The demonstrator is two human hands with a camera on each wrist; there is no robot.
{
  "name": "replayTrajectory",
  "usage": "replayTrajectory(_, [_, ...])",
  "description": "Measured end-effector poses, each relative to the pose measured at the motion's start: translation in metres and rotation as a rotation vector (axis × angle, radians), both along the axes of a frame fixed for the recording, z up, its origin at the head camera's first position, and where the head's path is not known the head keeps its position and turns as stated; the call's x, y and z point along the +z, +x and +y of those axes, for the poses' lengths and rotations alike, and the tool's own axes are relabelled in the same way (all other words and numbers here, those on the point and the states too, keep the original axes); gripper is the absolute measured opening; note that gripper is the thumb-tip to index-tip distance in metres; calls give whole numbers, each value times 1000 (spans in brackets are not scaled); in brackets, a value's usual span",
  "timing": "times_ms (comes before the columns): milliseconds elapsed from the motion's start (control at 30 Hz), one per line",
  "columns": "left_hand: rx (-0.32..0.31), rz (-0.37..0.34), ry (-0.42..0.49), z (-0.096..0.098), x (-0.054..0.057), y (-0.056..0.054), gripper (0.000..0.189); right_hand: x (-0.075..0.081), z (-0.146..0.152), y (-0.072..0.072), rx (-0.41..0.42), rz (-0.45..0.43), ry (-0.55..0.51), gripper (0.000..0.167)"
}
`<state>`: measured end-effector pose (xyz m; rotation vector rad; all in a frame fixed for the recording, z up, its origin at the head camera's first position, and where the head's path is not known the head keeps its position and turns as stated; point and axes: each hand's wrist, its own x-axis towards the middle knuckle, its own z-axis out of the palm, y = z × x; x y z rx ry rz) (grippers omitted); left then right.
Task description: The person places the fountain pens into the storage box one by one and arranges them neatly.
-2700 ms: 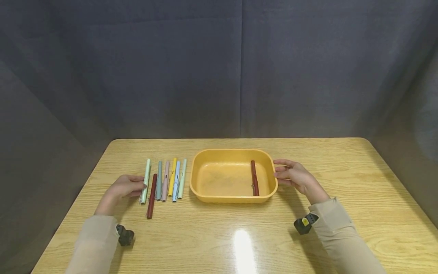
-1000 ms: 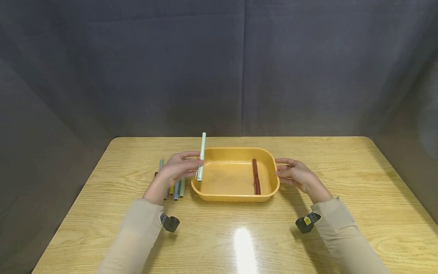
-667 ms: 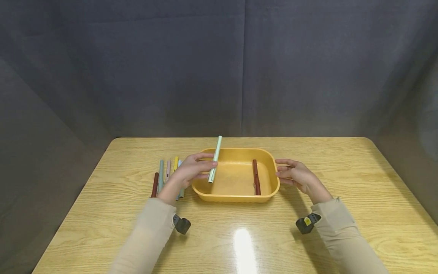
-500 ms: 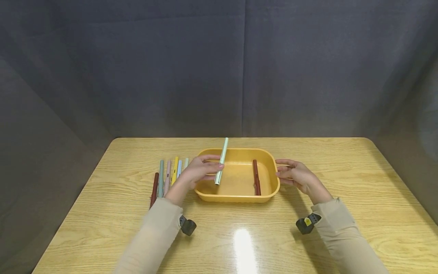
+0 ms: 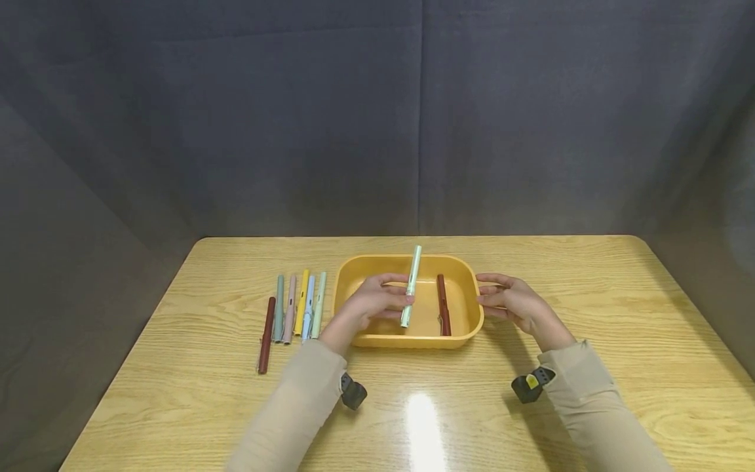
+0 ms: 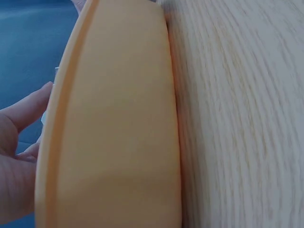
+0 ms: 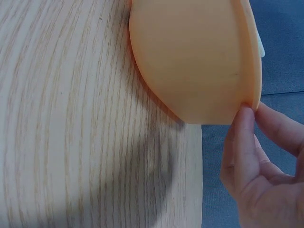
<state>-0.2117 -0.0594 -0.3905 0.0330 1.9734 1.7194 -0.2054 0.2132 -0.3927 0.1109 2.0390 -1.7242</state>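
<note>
My left hand (image 5: 370,305) holds a mint-green capped pen (image 5: 415,267) between thumb and fingers, tilted, above the middle of a yellow rectangular tray (image 5: 407,341). Inside the tray, toward its right end, lies a dark red pen (image 5: 443,305). My right hand (image 5: 514,303) touches the tray's right end with nearly straight fingers; in the right wrist view its thumb and fingertips meet the rim (image 7: 254,61). The tray's side wall (image 6: 114,114) hides most of the held pen in the left wrist view.
Left of the tray, several capped pens lie side by side on the wooden table (image 5: 194,406): teal (image 5: 280,308), pink (image 5: 290,311), yellow (image 5: 302,305), light blue (image 5: 309,305) and pale green (image 5: 319,305). A second dark red pen (image 5: 267,335) lies nearer the front. A dark curtain (image 5: 330,131) stands behind.
My left hand took the mint-green pen from the left end of the row and carried it right, over the tray. The left tray edge shifted slightly right. My right hand stayed at the tray's end.
</note>
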Motion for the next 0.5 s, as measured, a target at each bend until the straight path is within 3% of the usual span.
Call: replayTrajectory(500, [10,-54,-23,21,-9,-1,53,-2,2,0,6,10,-15,63])
